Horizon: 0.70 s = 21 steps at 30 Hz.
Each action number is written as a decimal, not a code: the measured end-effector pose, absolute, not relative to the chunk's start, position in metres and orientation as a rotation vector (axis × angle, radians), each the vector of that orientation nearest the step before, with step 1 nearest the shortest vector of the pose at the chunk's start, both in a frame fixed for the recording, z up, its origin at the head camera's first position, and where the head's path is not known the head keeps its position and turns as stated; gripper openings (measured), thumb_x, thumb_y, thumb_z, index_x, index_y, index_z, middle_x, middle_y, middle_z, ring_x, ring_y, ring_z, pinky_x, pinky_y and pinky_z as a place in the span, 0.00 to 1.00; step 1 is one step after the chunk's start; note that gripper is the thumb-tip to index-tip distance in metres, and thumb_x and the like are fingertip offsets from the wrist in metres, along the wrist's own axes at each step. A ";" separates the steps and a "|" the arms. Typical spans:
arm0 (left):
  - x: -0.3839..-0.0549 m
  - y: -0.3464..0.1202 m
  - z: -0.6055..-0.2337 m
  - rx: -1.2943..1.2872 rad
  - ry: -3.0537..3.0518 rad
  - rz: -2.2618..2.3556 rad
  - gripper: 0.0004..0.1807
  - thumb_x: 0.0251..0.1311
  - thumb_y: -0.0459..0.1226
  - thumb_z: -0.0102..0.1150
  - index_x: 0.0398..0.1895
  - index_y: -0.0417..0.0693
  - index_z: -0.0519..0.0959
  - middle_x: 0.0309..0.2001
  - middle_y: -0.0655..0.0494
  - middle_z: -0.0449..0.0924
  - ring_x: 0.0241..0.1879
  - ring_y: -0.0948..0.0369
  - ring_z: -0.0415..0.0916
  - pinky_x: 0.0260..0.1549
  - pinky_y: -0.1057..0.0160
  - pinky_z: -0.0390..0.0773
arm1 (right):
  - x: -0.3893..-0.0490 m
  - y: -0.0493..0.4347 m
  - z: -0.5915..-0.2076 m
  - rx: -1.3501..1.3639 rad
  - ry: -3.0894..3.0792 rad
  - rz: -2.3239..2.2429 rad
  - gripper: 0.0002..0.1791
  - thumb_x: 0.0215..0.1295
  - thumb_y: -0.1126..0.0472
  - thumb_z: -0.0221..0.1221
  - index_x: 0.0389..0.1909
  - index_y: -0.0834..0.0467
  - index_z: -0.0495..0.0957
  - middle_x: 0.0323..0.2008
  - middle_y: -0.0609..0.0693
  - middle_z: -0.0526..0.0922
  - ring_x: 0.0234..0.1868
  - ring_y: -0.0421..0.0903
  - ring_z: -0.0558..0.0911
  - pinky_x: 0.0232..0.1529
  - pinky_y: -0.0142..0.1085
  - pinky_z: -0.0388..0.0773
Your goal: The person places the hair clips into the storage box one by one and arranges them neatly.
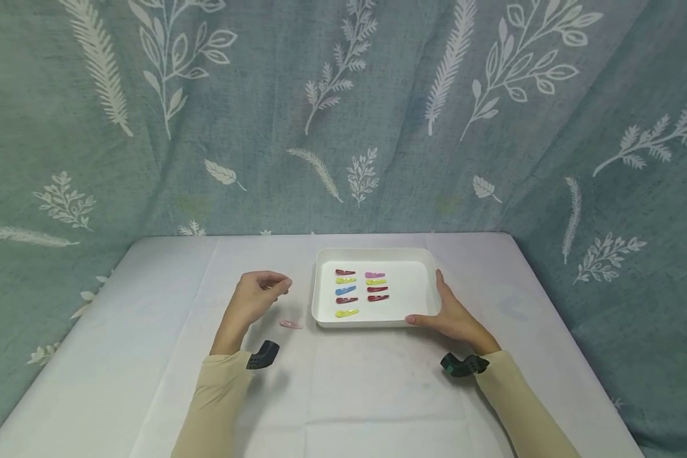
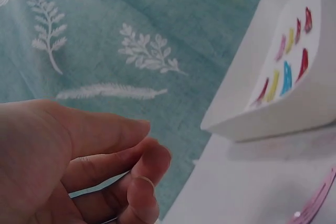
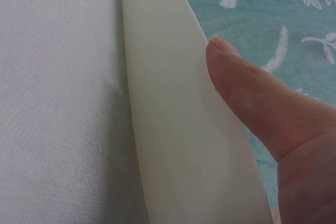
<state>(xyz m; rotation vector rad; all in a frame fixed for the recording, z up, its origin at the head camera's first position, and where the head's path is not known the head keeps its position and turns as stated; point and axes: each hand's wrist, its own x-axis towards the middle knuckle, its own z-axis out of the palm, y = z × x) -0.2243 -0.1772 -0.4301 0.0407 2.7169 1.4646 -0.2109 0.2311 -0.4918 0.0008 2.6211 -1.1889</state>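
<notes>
A shallow white tray (image 1: 409, 267) holds several snap hair clips in two columns, coloured red, yellow, blue (image 1: 346, 290) and pink (image 1: 374, 275). My right hand (image 1: 455, 318) holds the tray by its front right corner, the thumb on the front rim and the fingers along the right side. Left of the tray, my left hand (image 1: 257, 296) hovers above the cloth with loosely curled fingers. Nothing shows between its thumb and fingertips in the left wrist view. Below that hand, a pale pink hair clip (image 1: 290, 324) lies on the cloth, apart from the tray.
A white cloth (image 1: 378, 394) with fold lines covers the table. Behind it and at both sides hangs a blue-green curtain (image 1: 263, 165) with white leaf prints. Each wrist carries a small black camera (image 1: 263, 355).
</notes>
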 end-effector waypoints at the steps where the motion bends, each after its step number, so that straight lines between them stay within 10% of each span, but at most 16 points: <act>1: -0.224 -0.179 -0.432 0.022 2.718 1.450 0.17 0.71 0.43 0.61 0.52 0.39 0.85 0.47 0.42 0.89 0.50 0.43 0.83 0.42 0.64 0.80 | -0.211 0.231 -0.492 0.001 2.623 -1.186 0.80 0.51 0.33 0.73 0.82 0.54 0.21 0.84 0.64 0.33 0.84 0.66 0.41 0.79 0.65 0.47; 21: -0.235 -0.197 -0.465 -0.076 2.729 1.075 0.19 0.69 0.46 0.62 0.47 0.38 0.86 0.36 0.49 0.90 0.36 0.58 0.81 0.42 0.56 0.77 | -0.210 0.230 -0.493 0.010 2.621 -1.189 0.78 0.53 0.34 0.73 0.82 0.53 0.21 0.84 0.62 0.32 0.84 0.64 0.40 0.80 0.64 0.46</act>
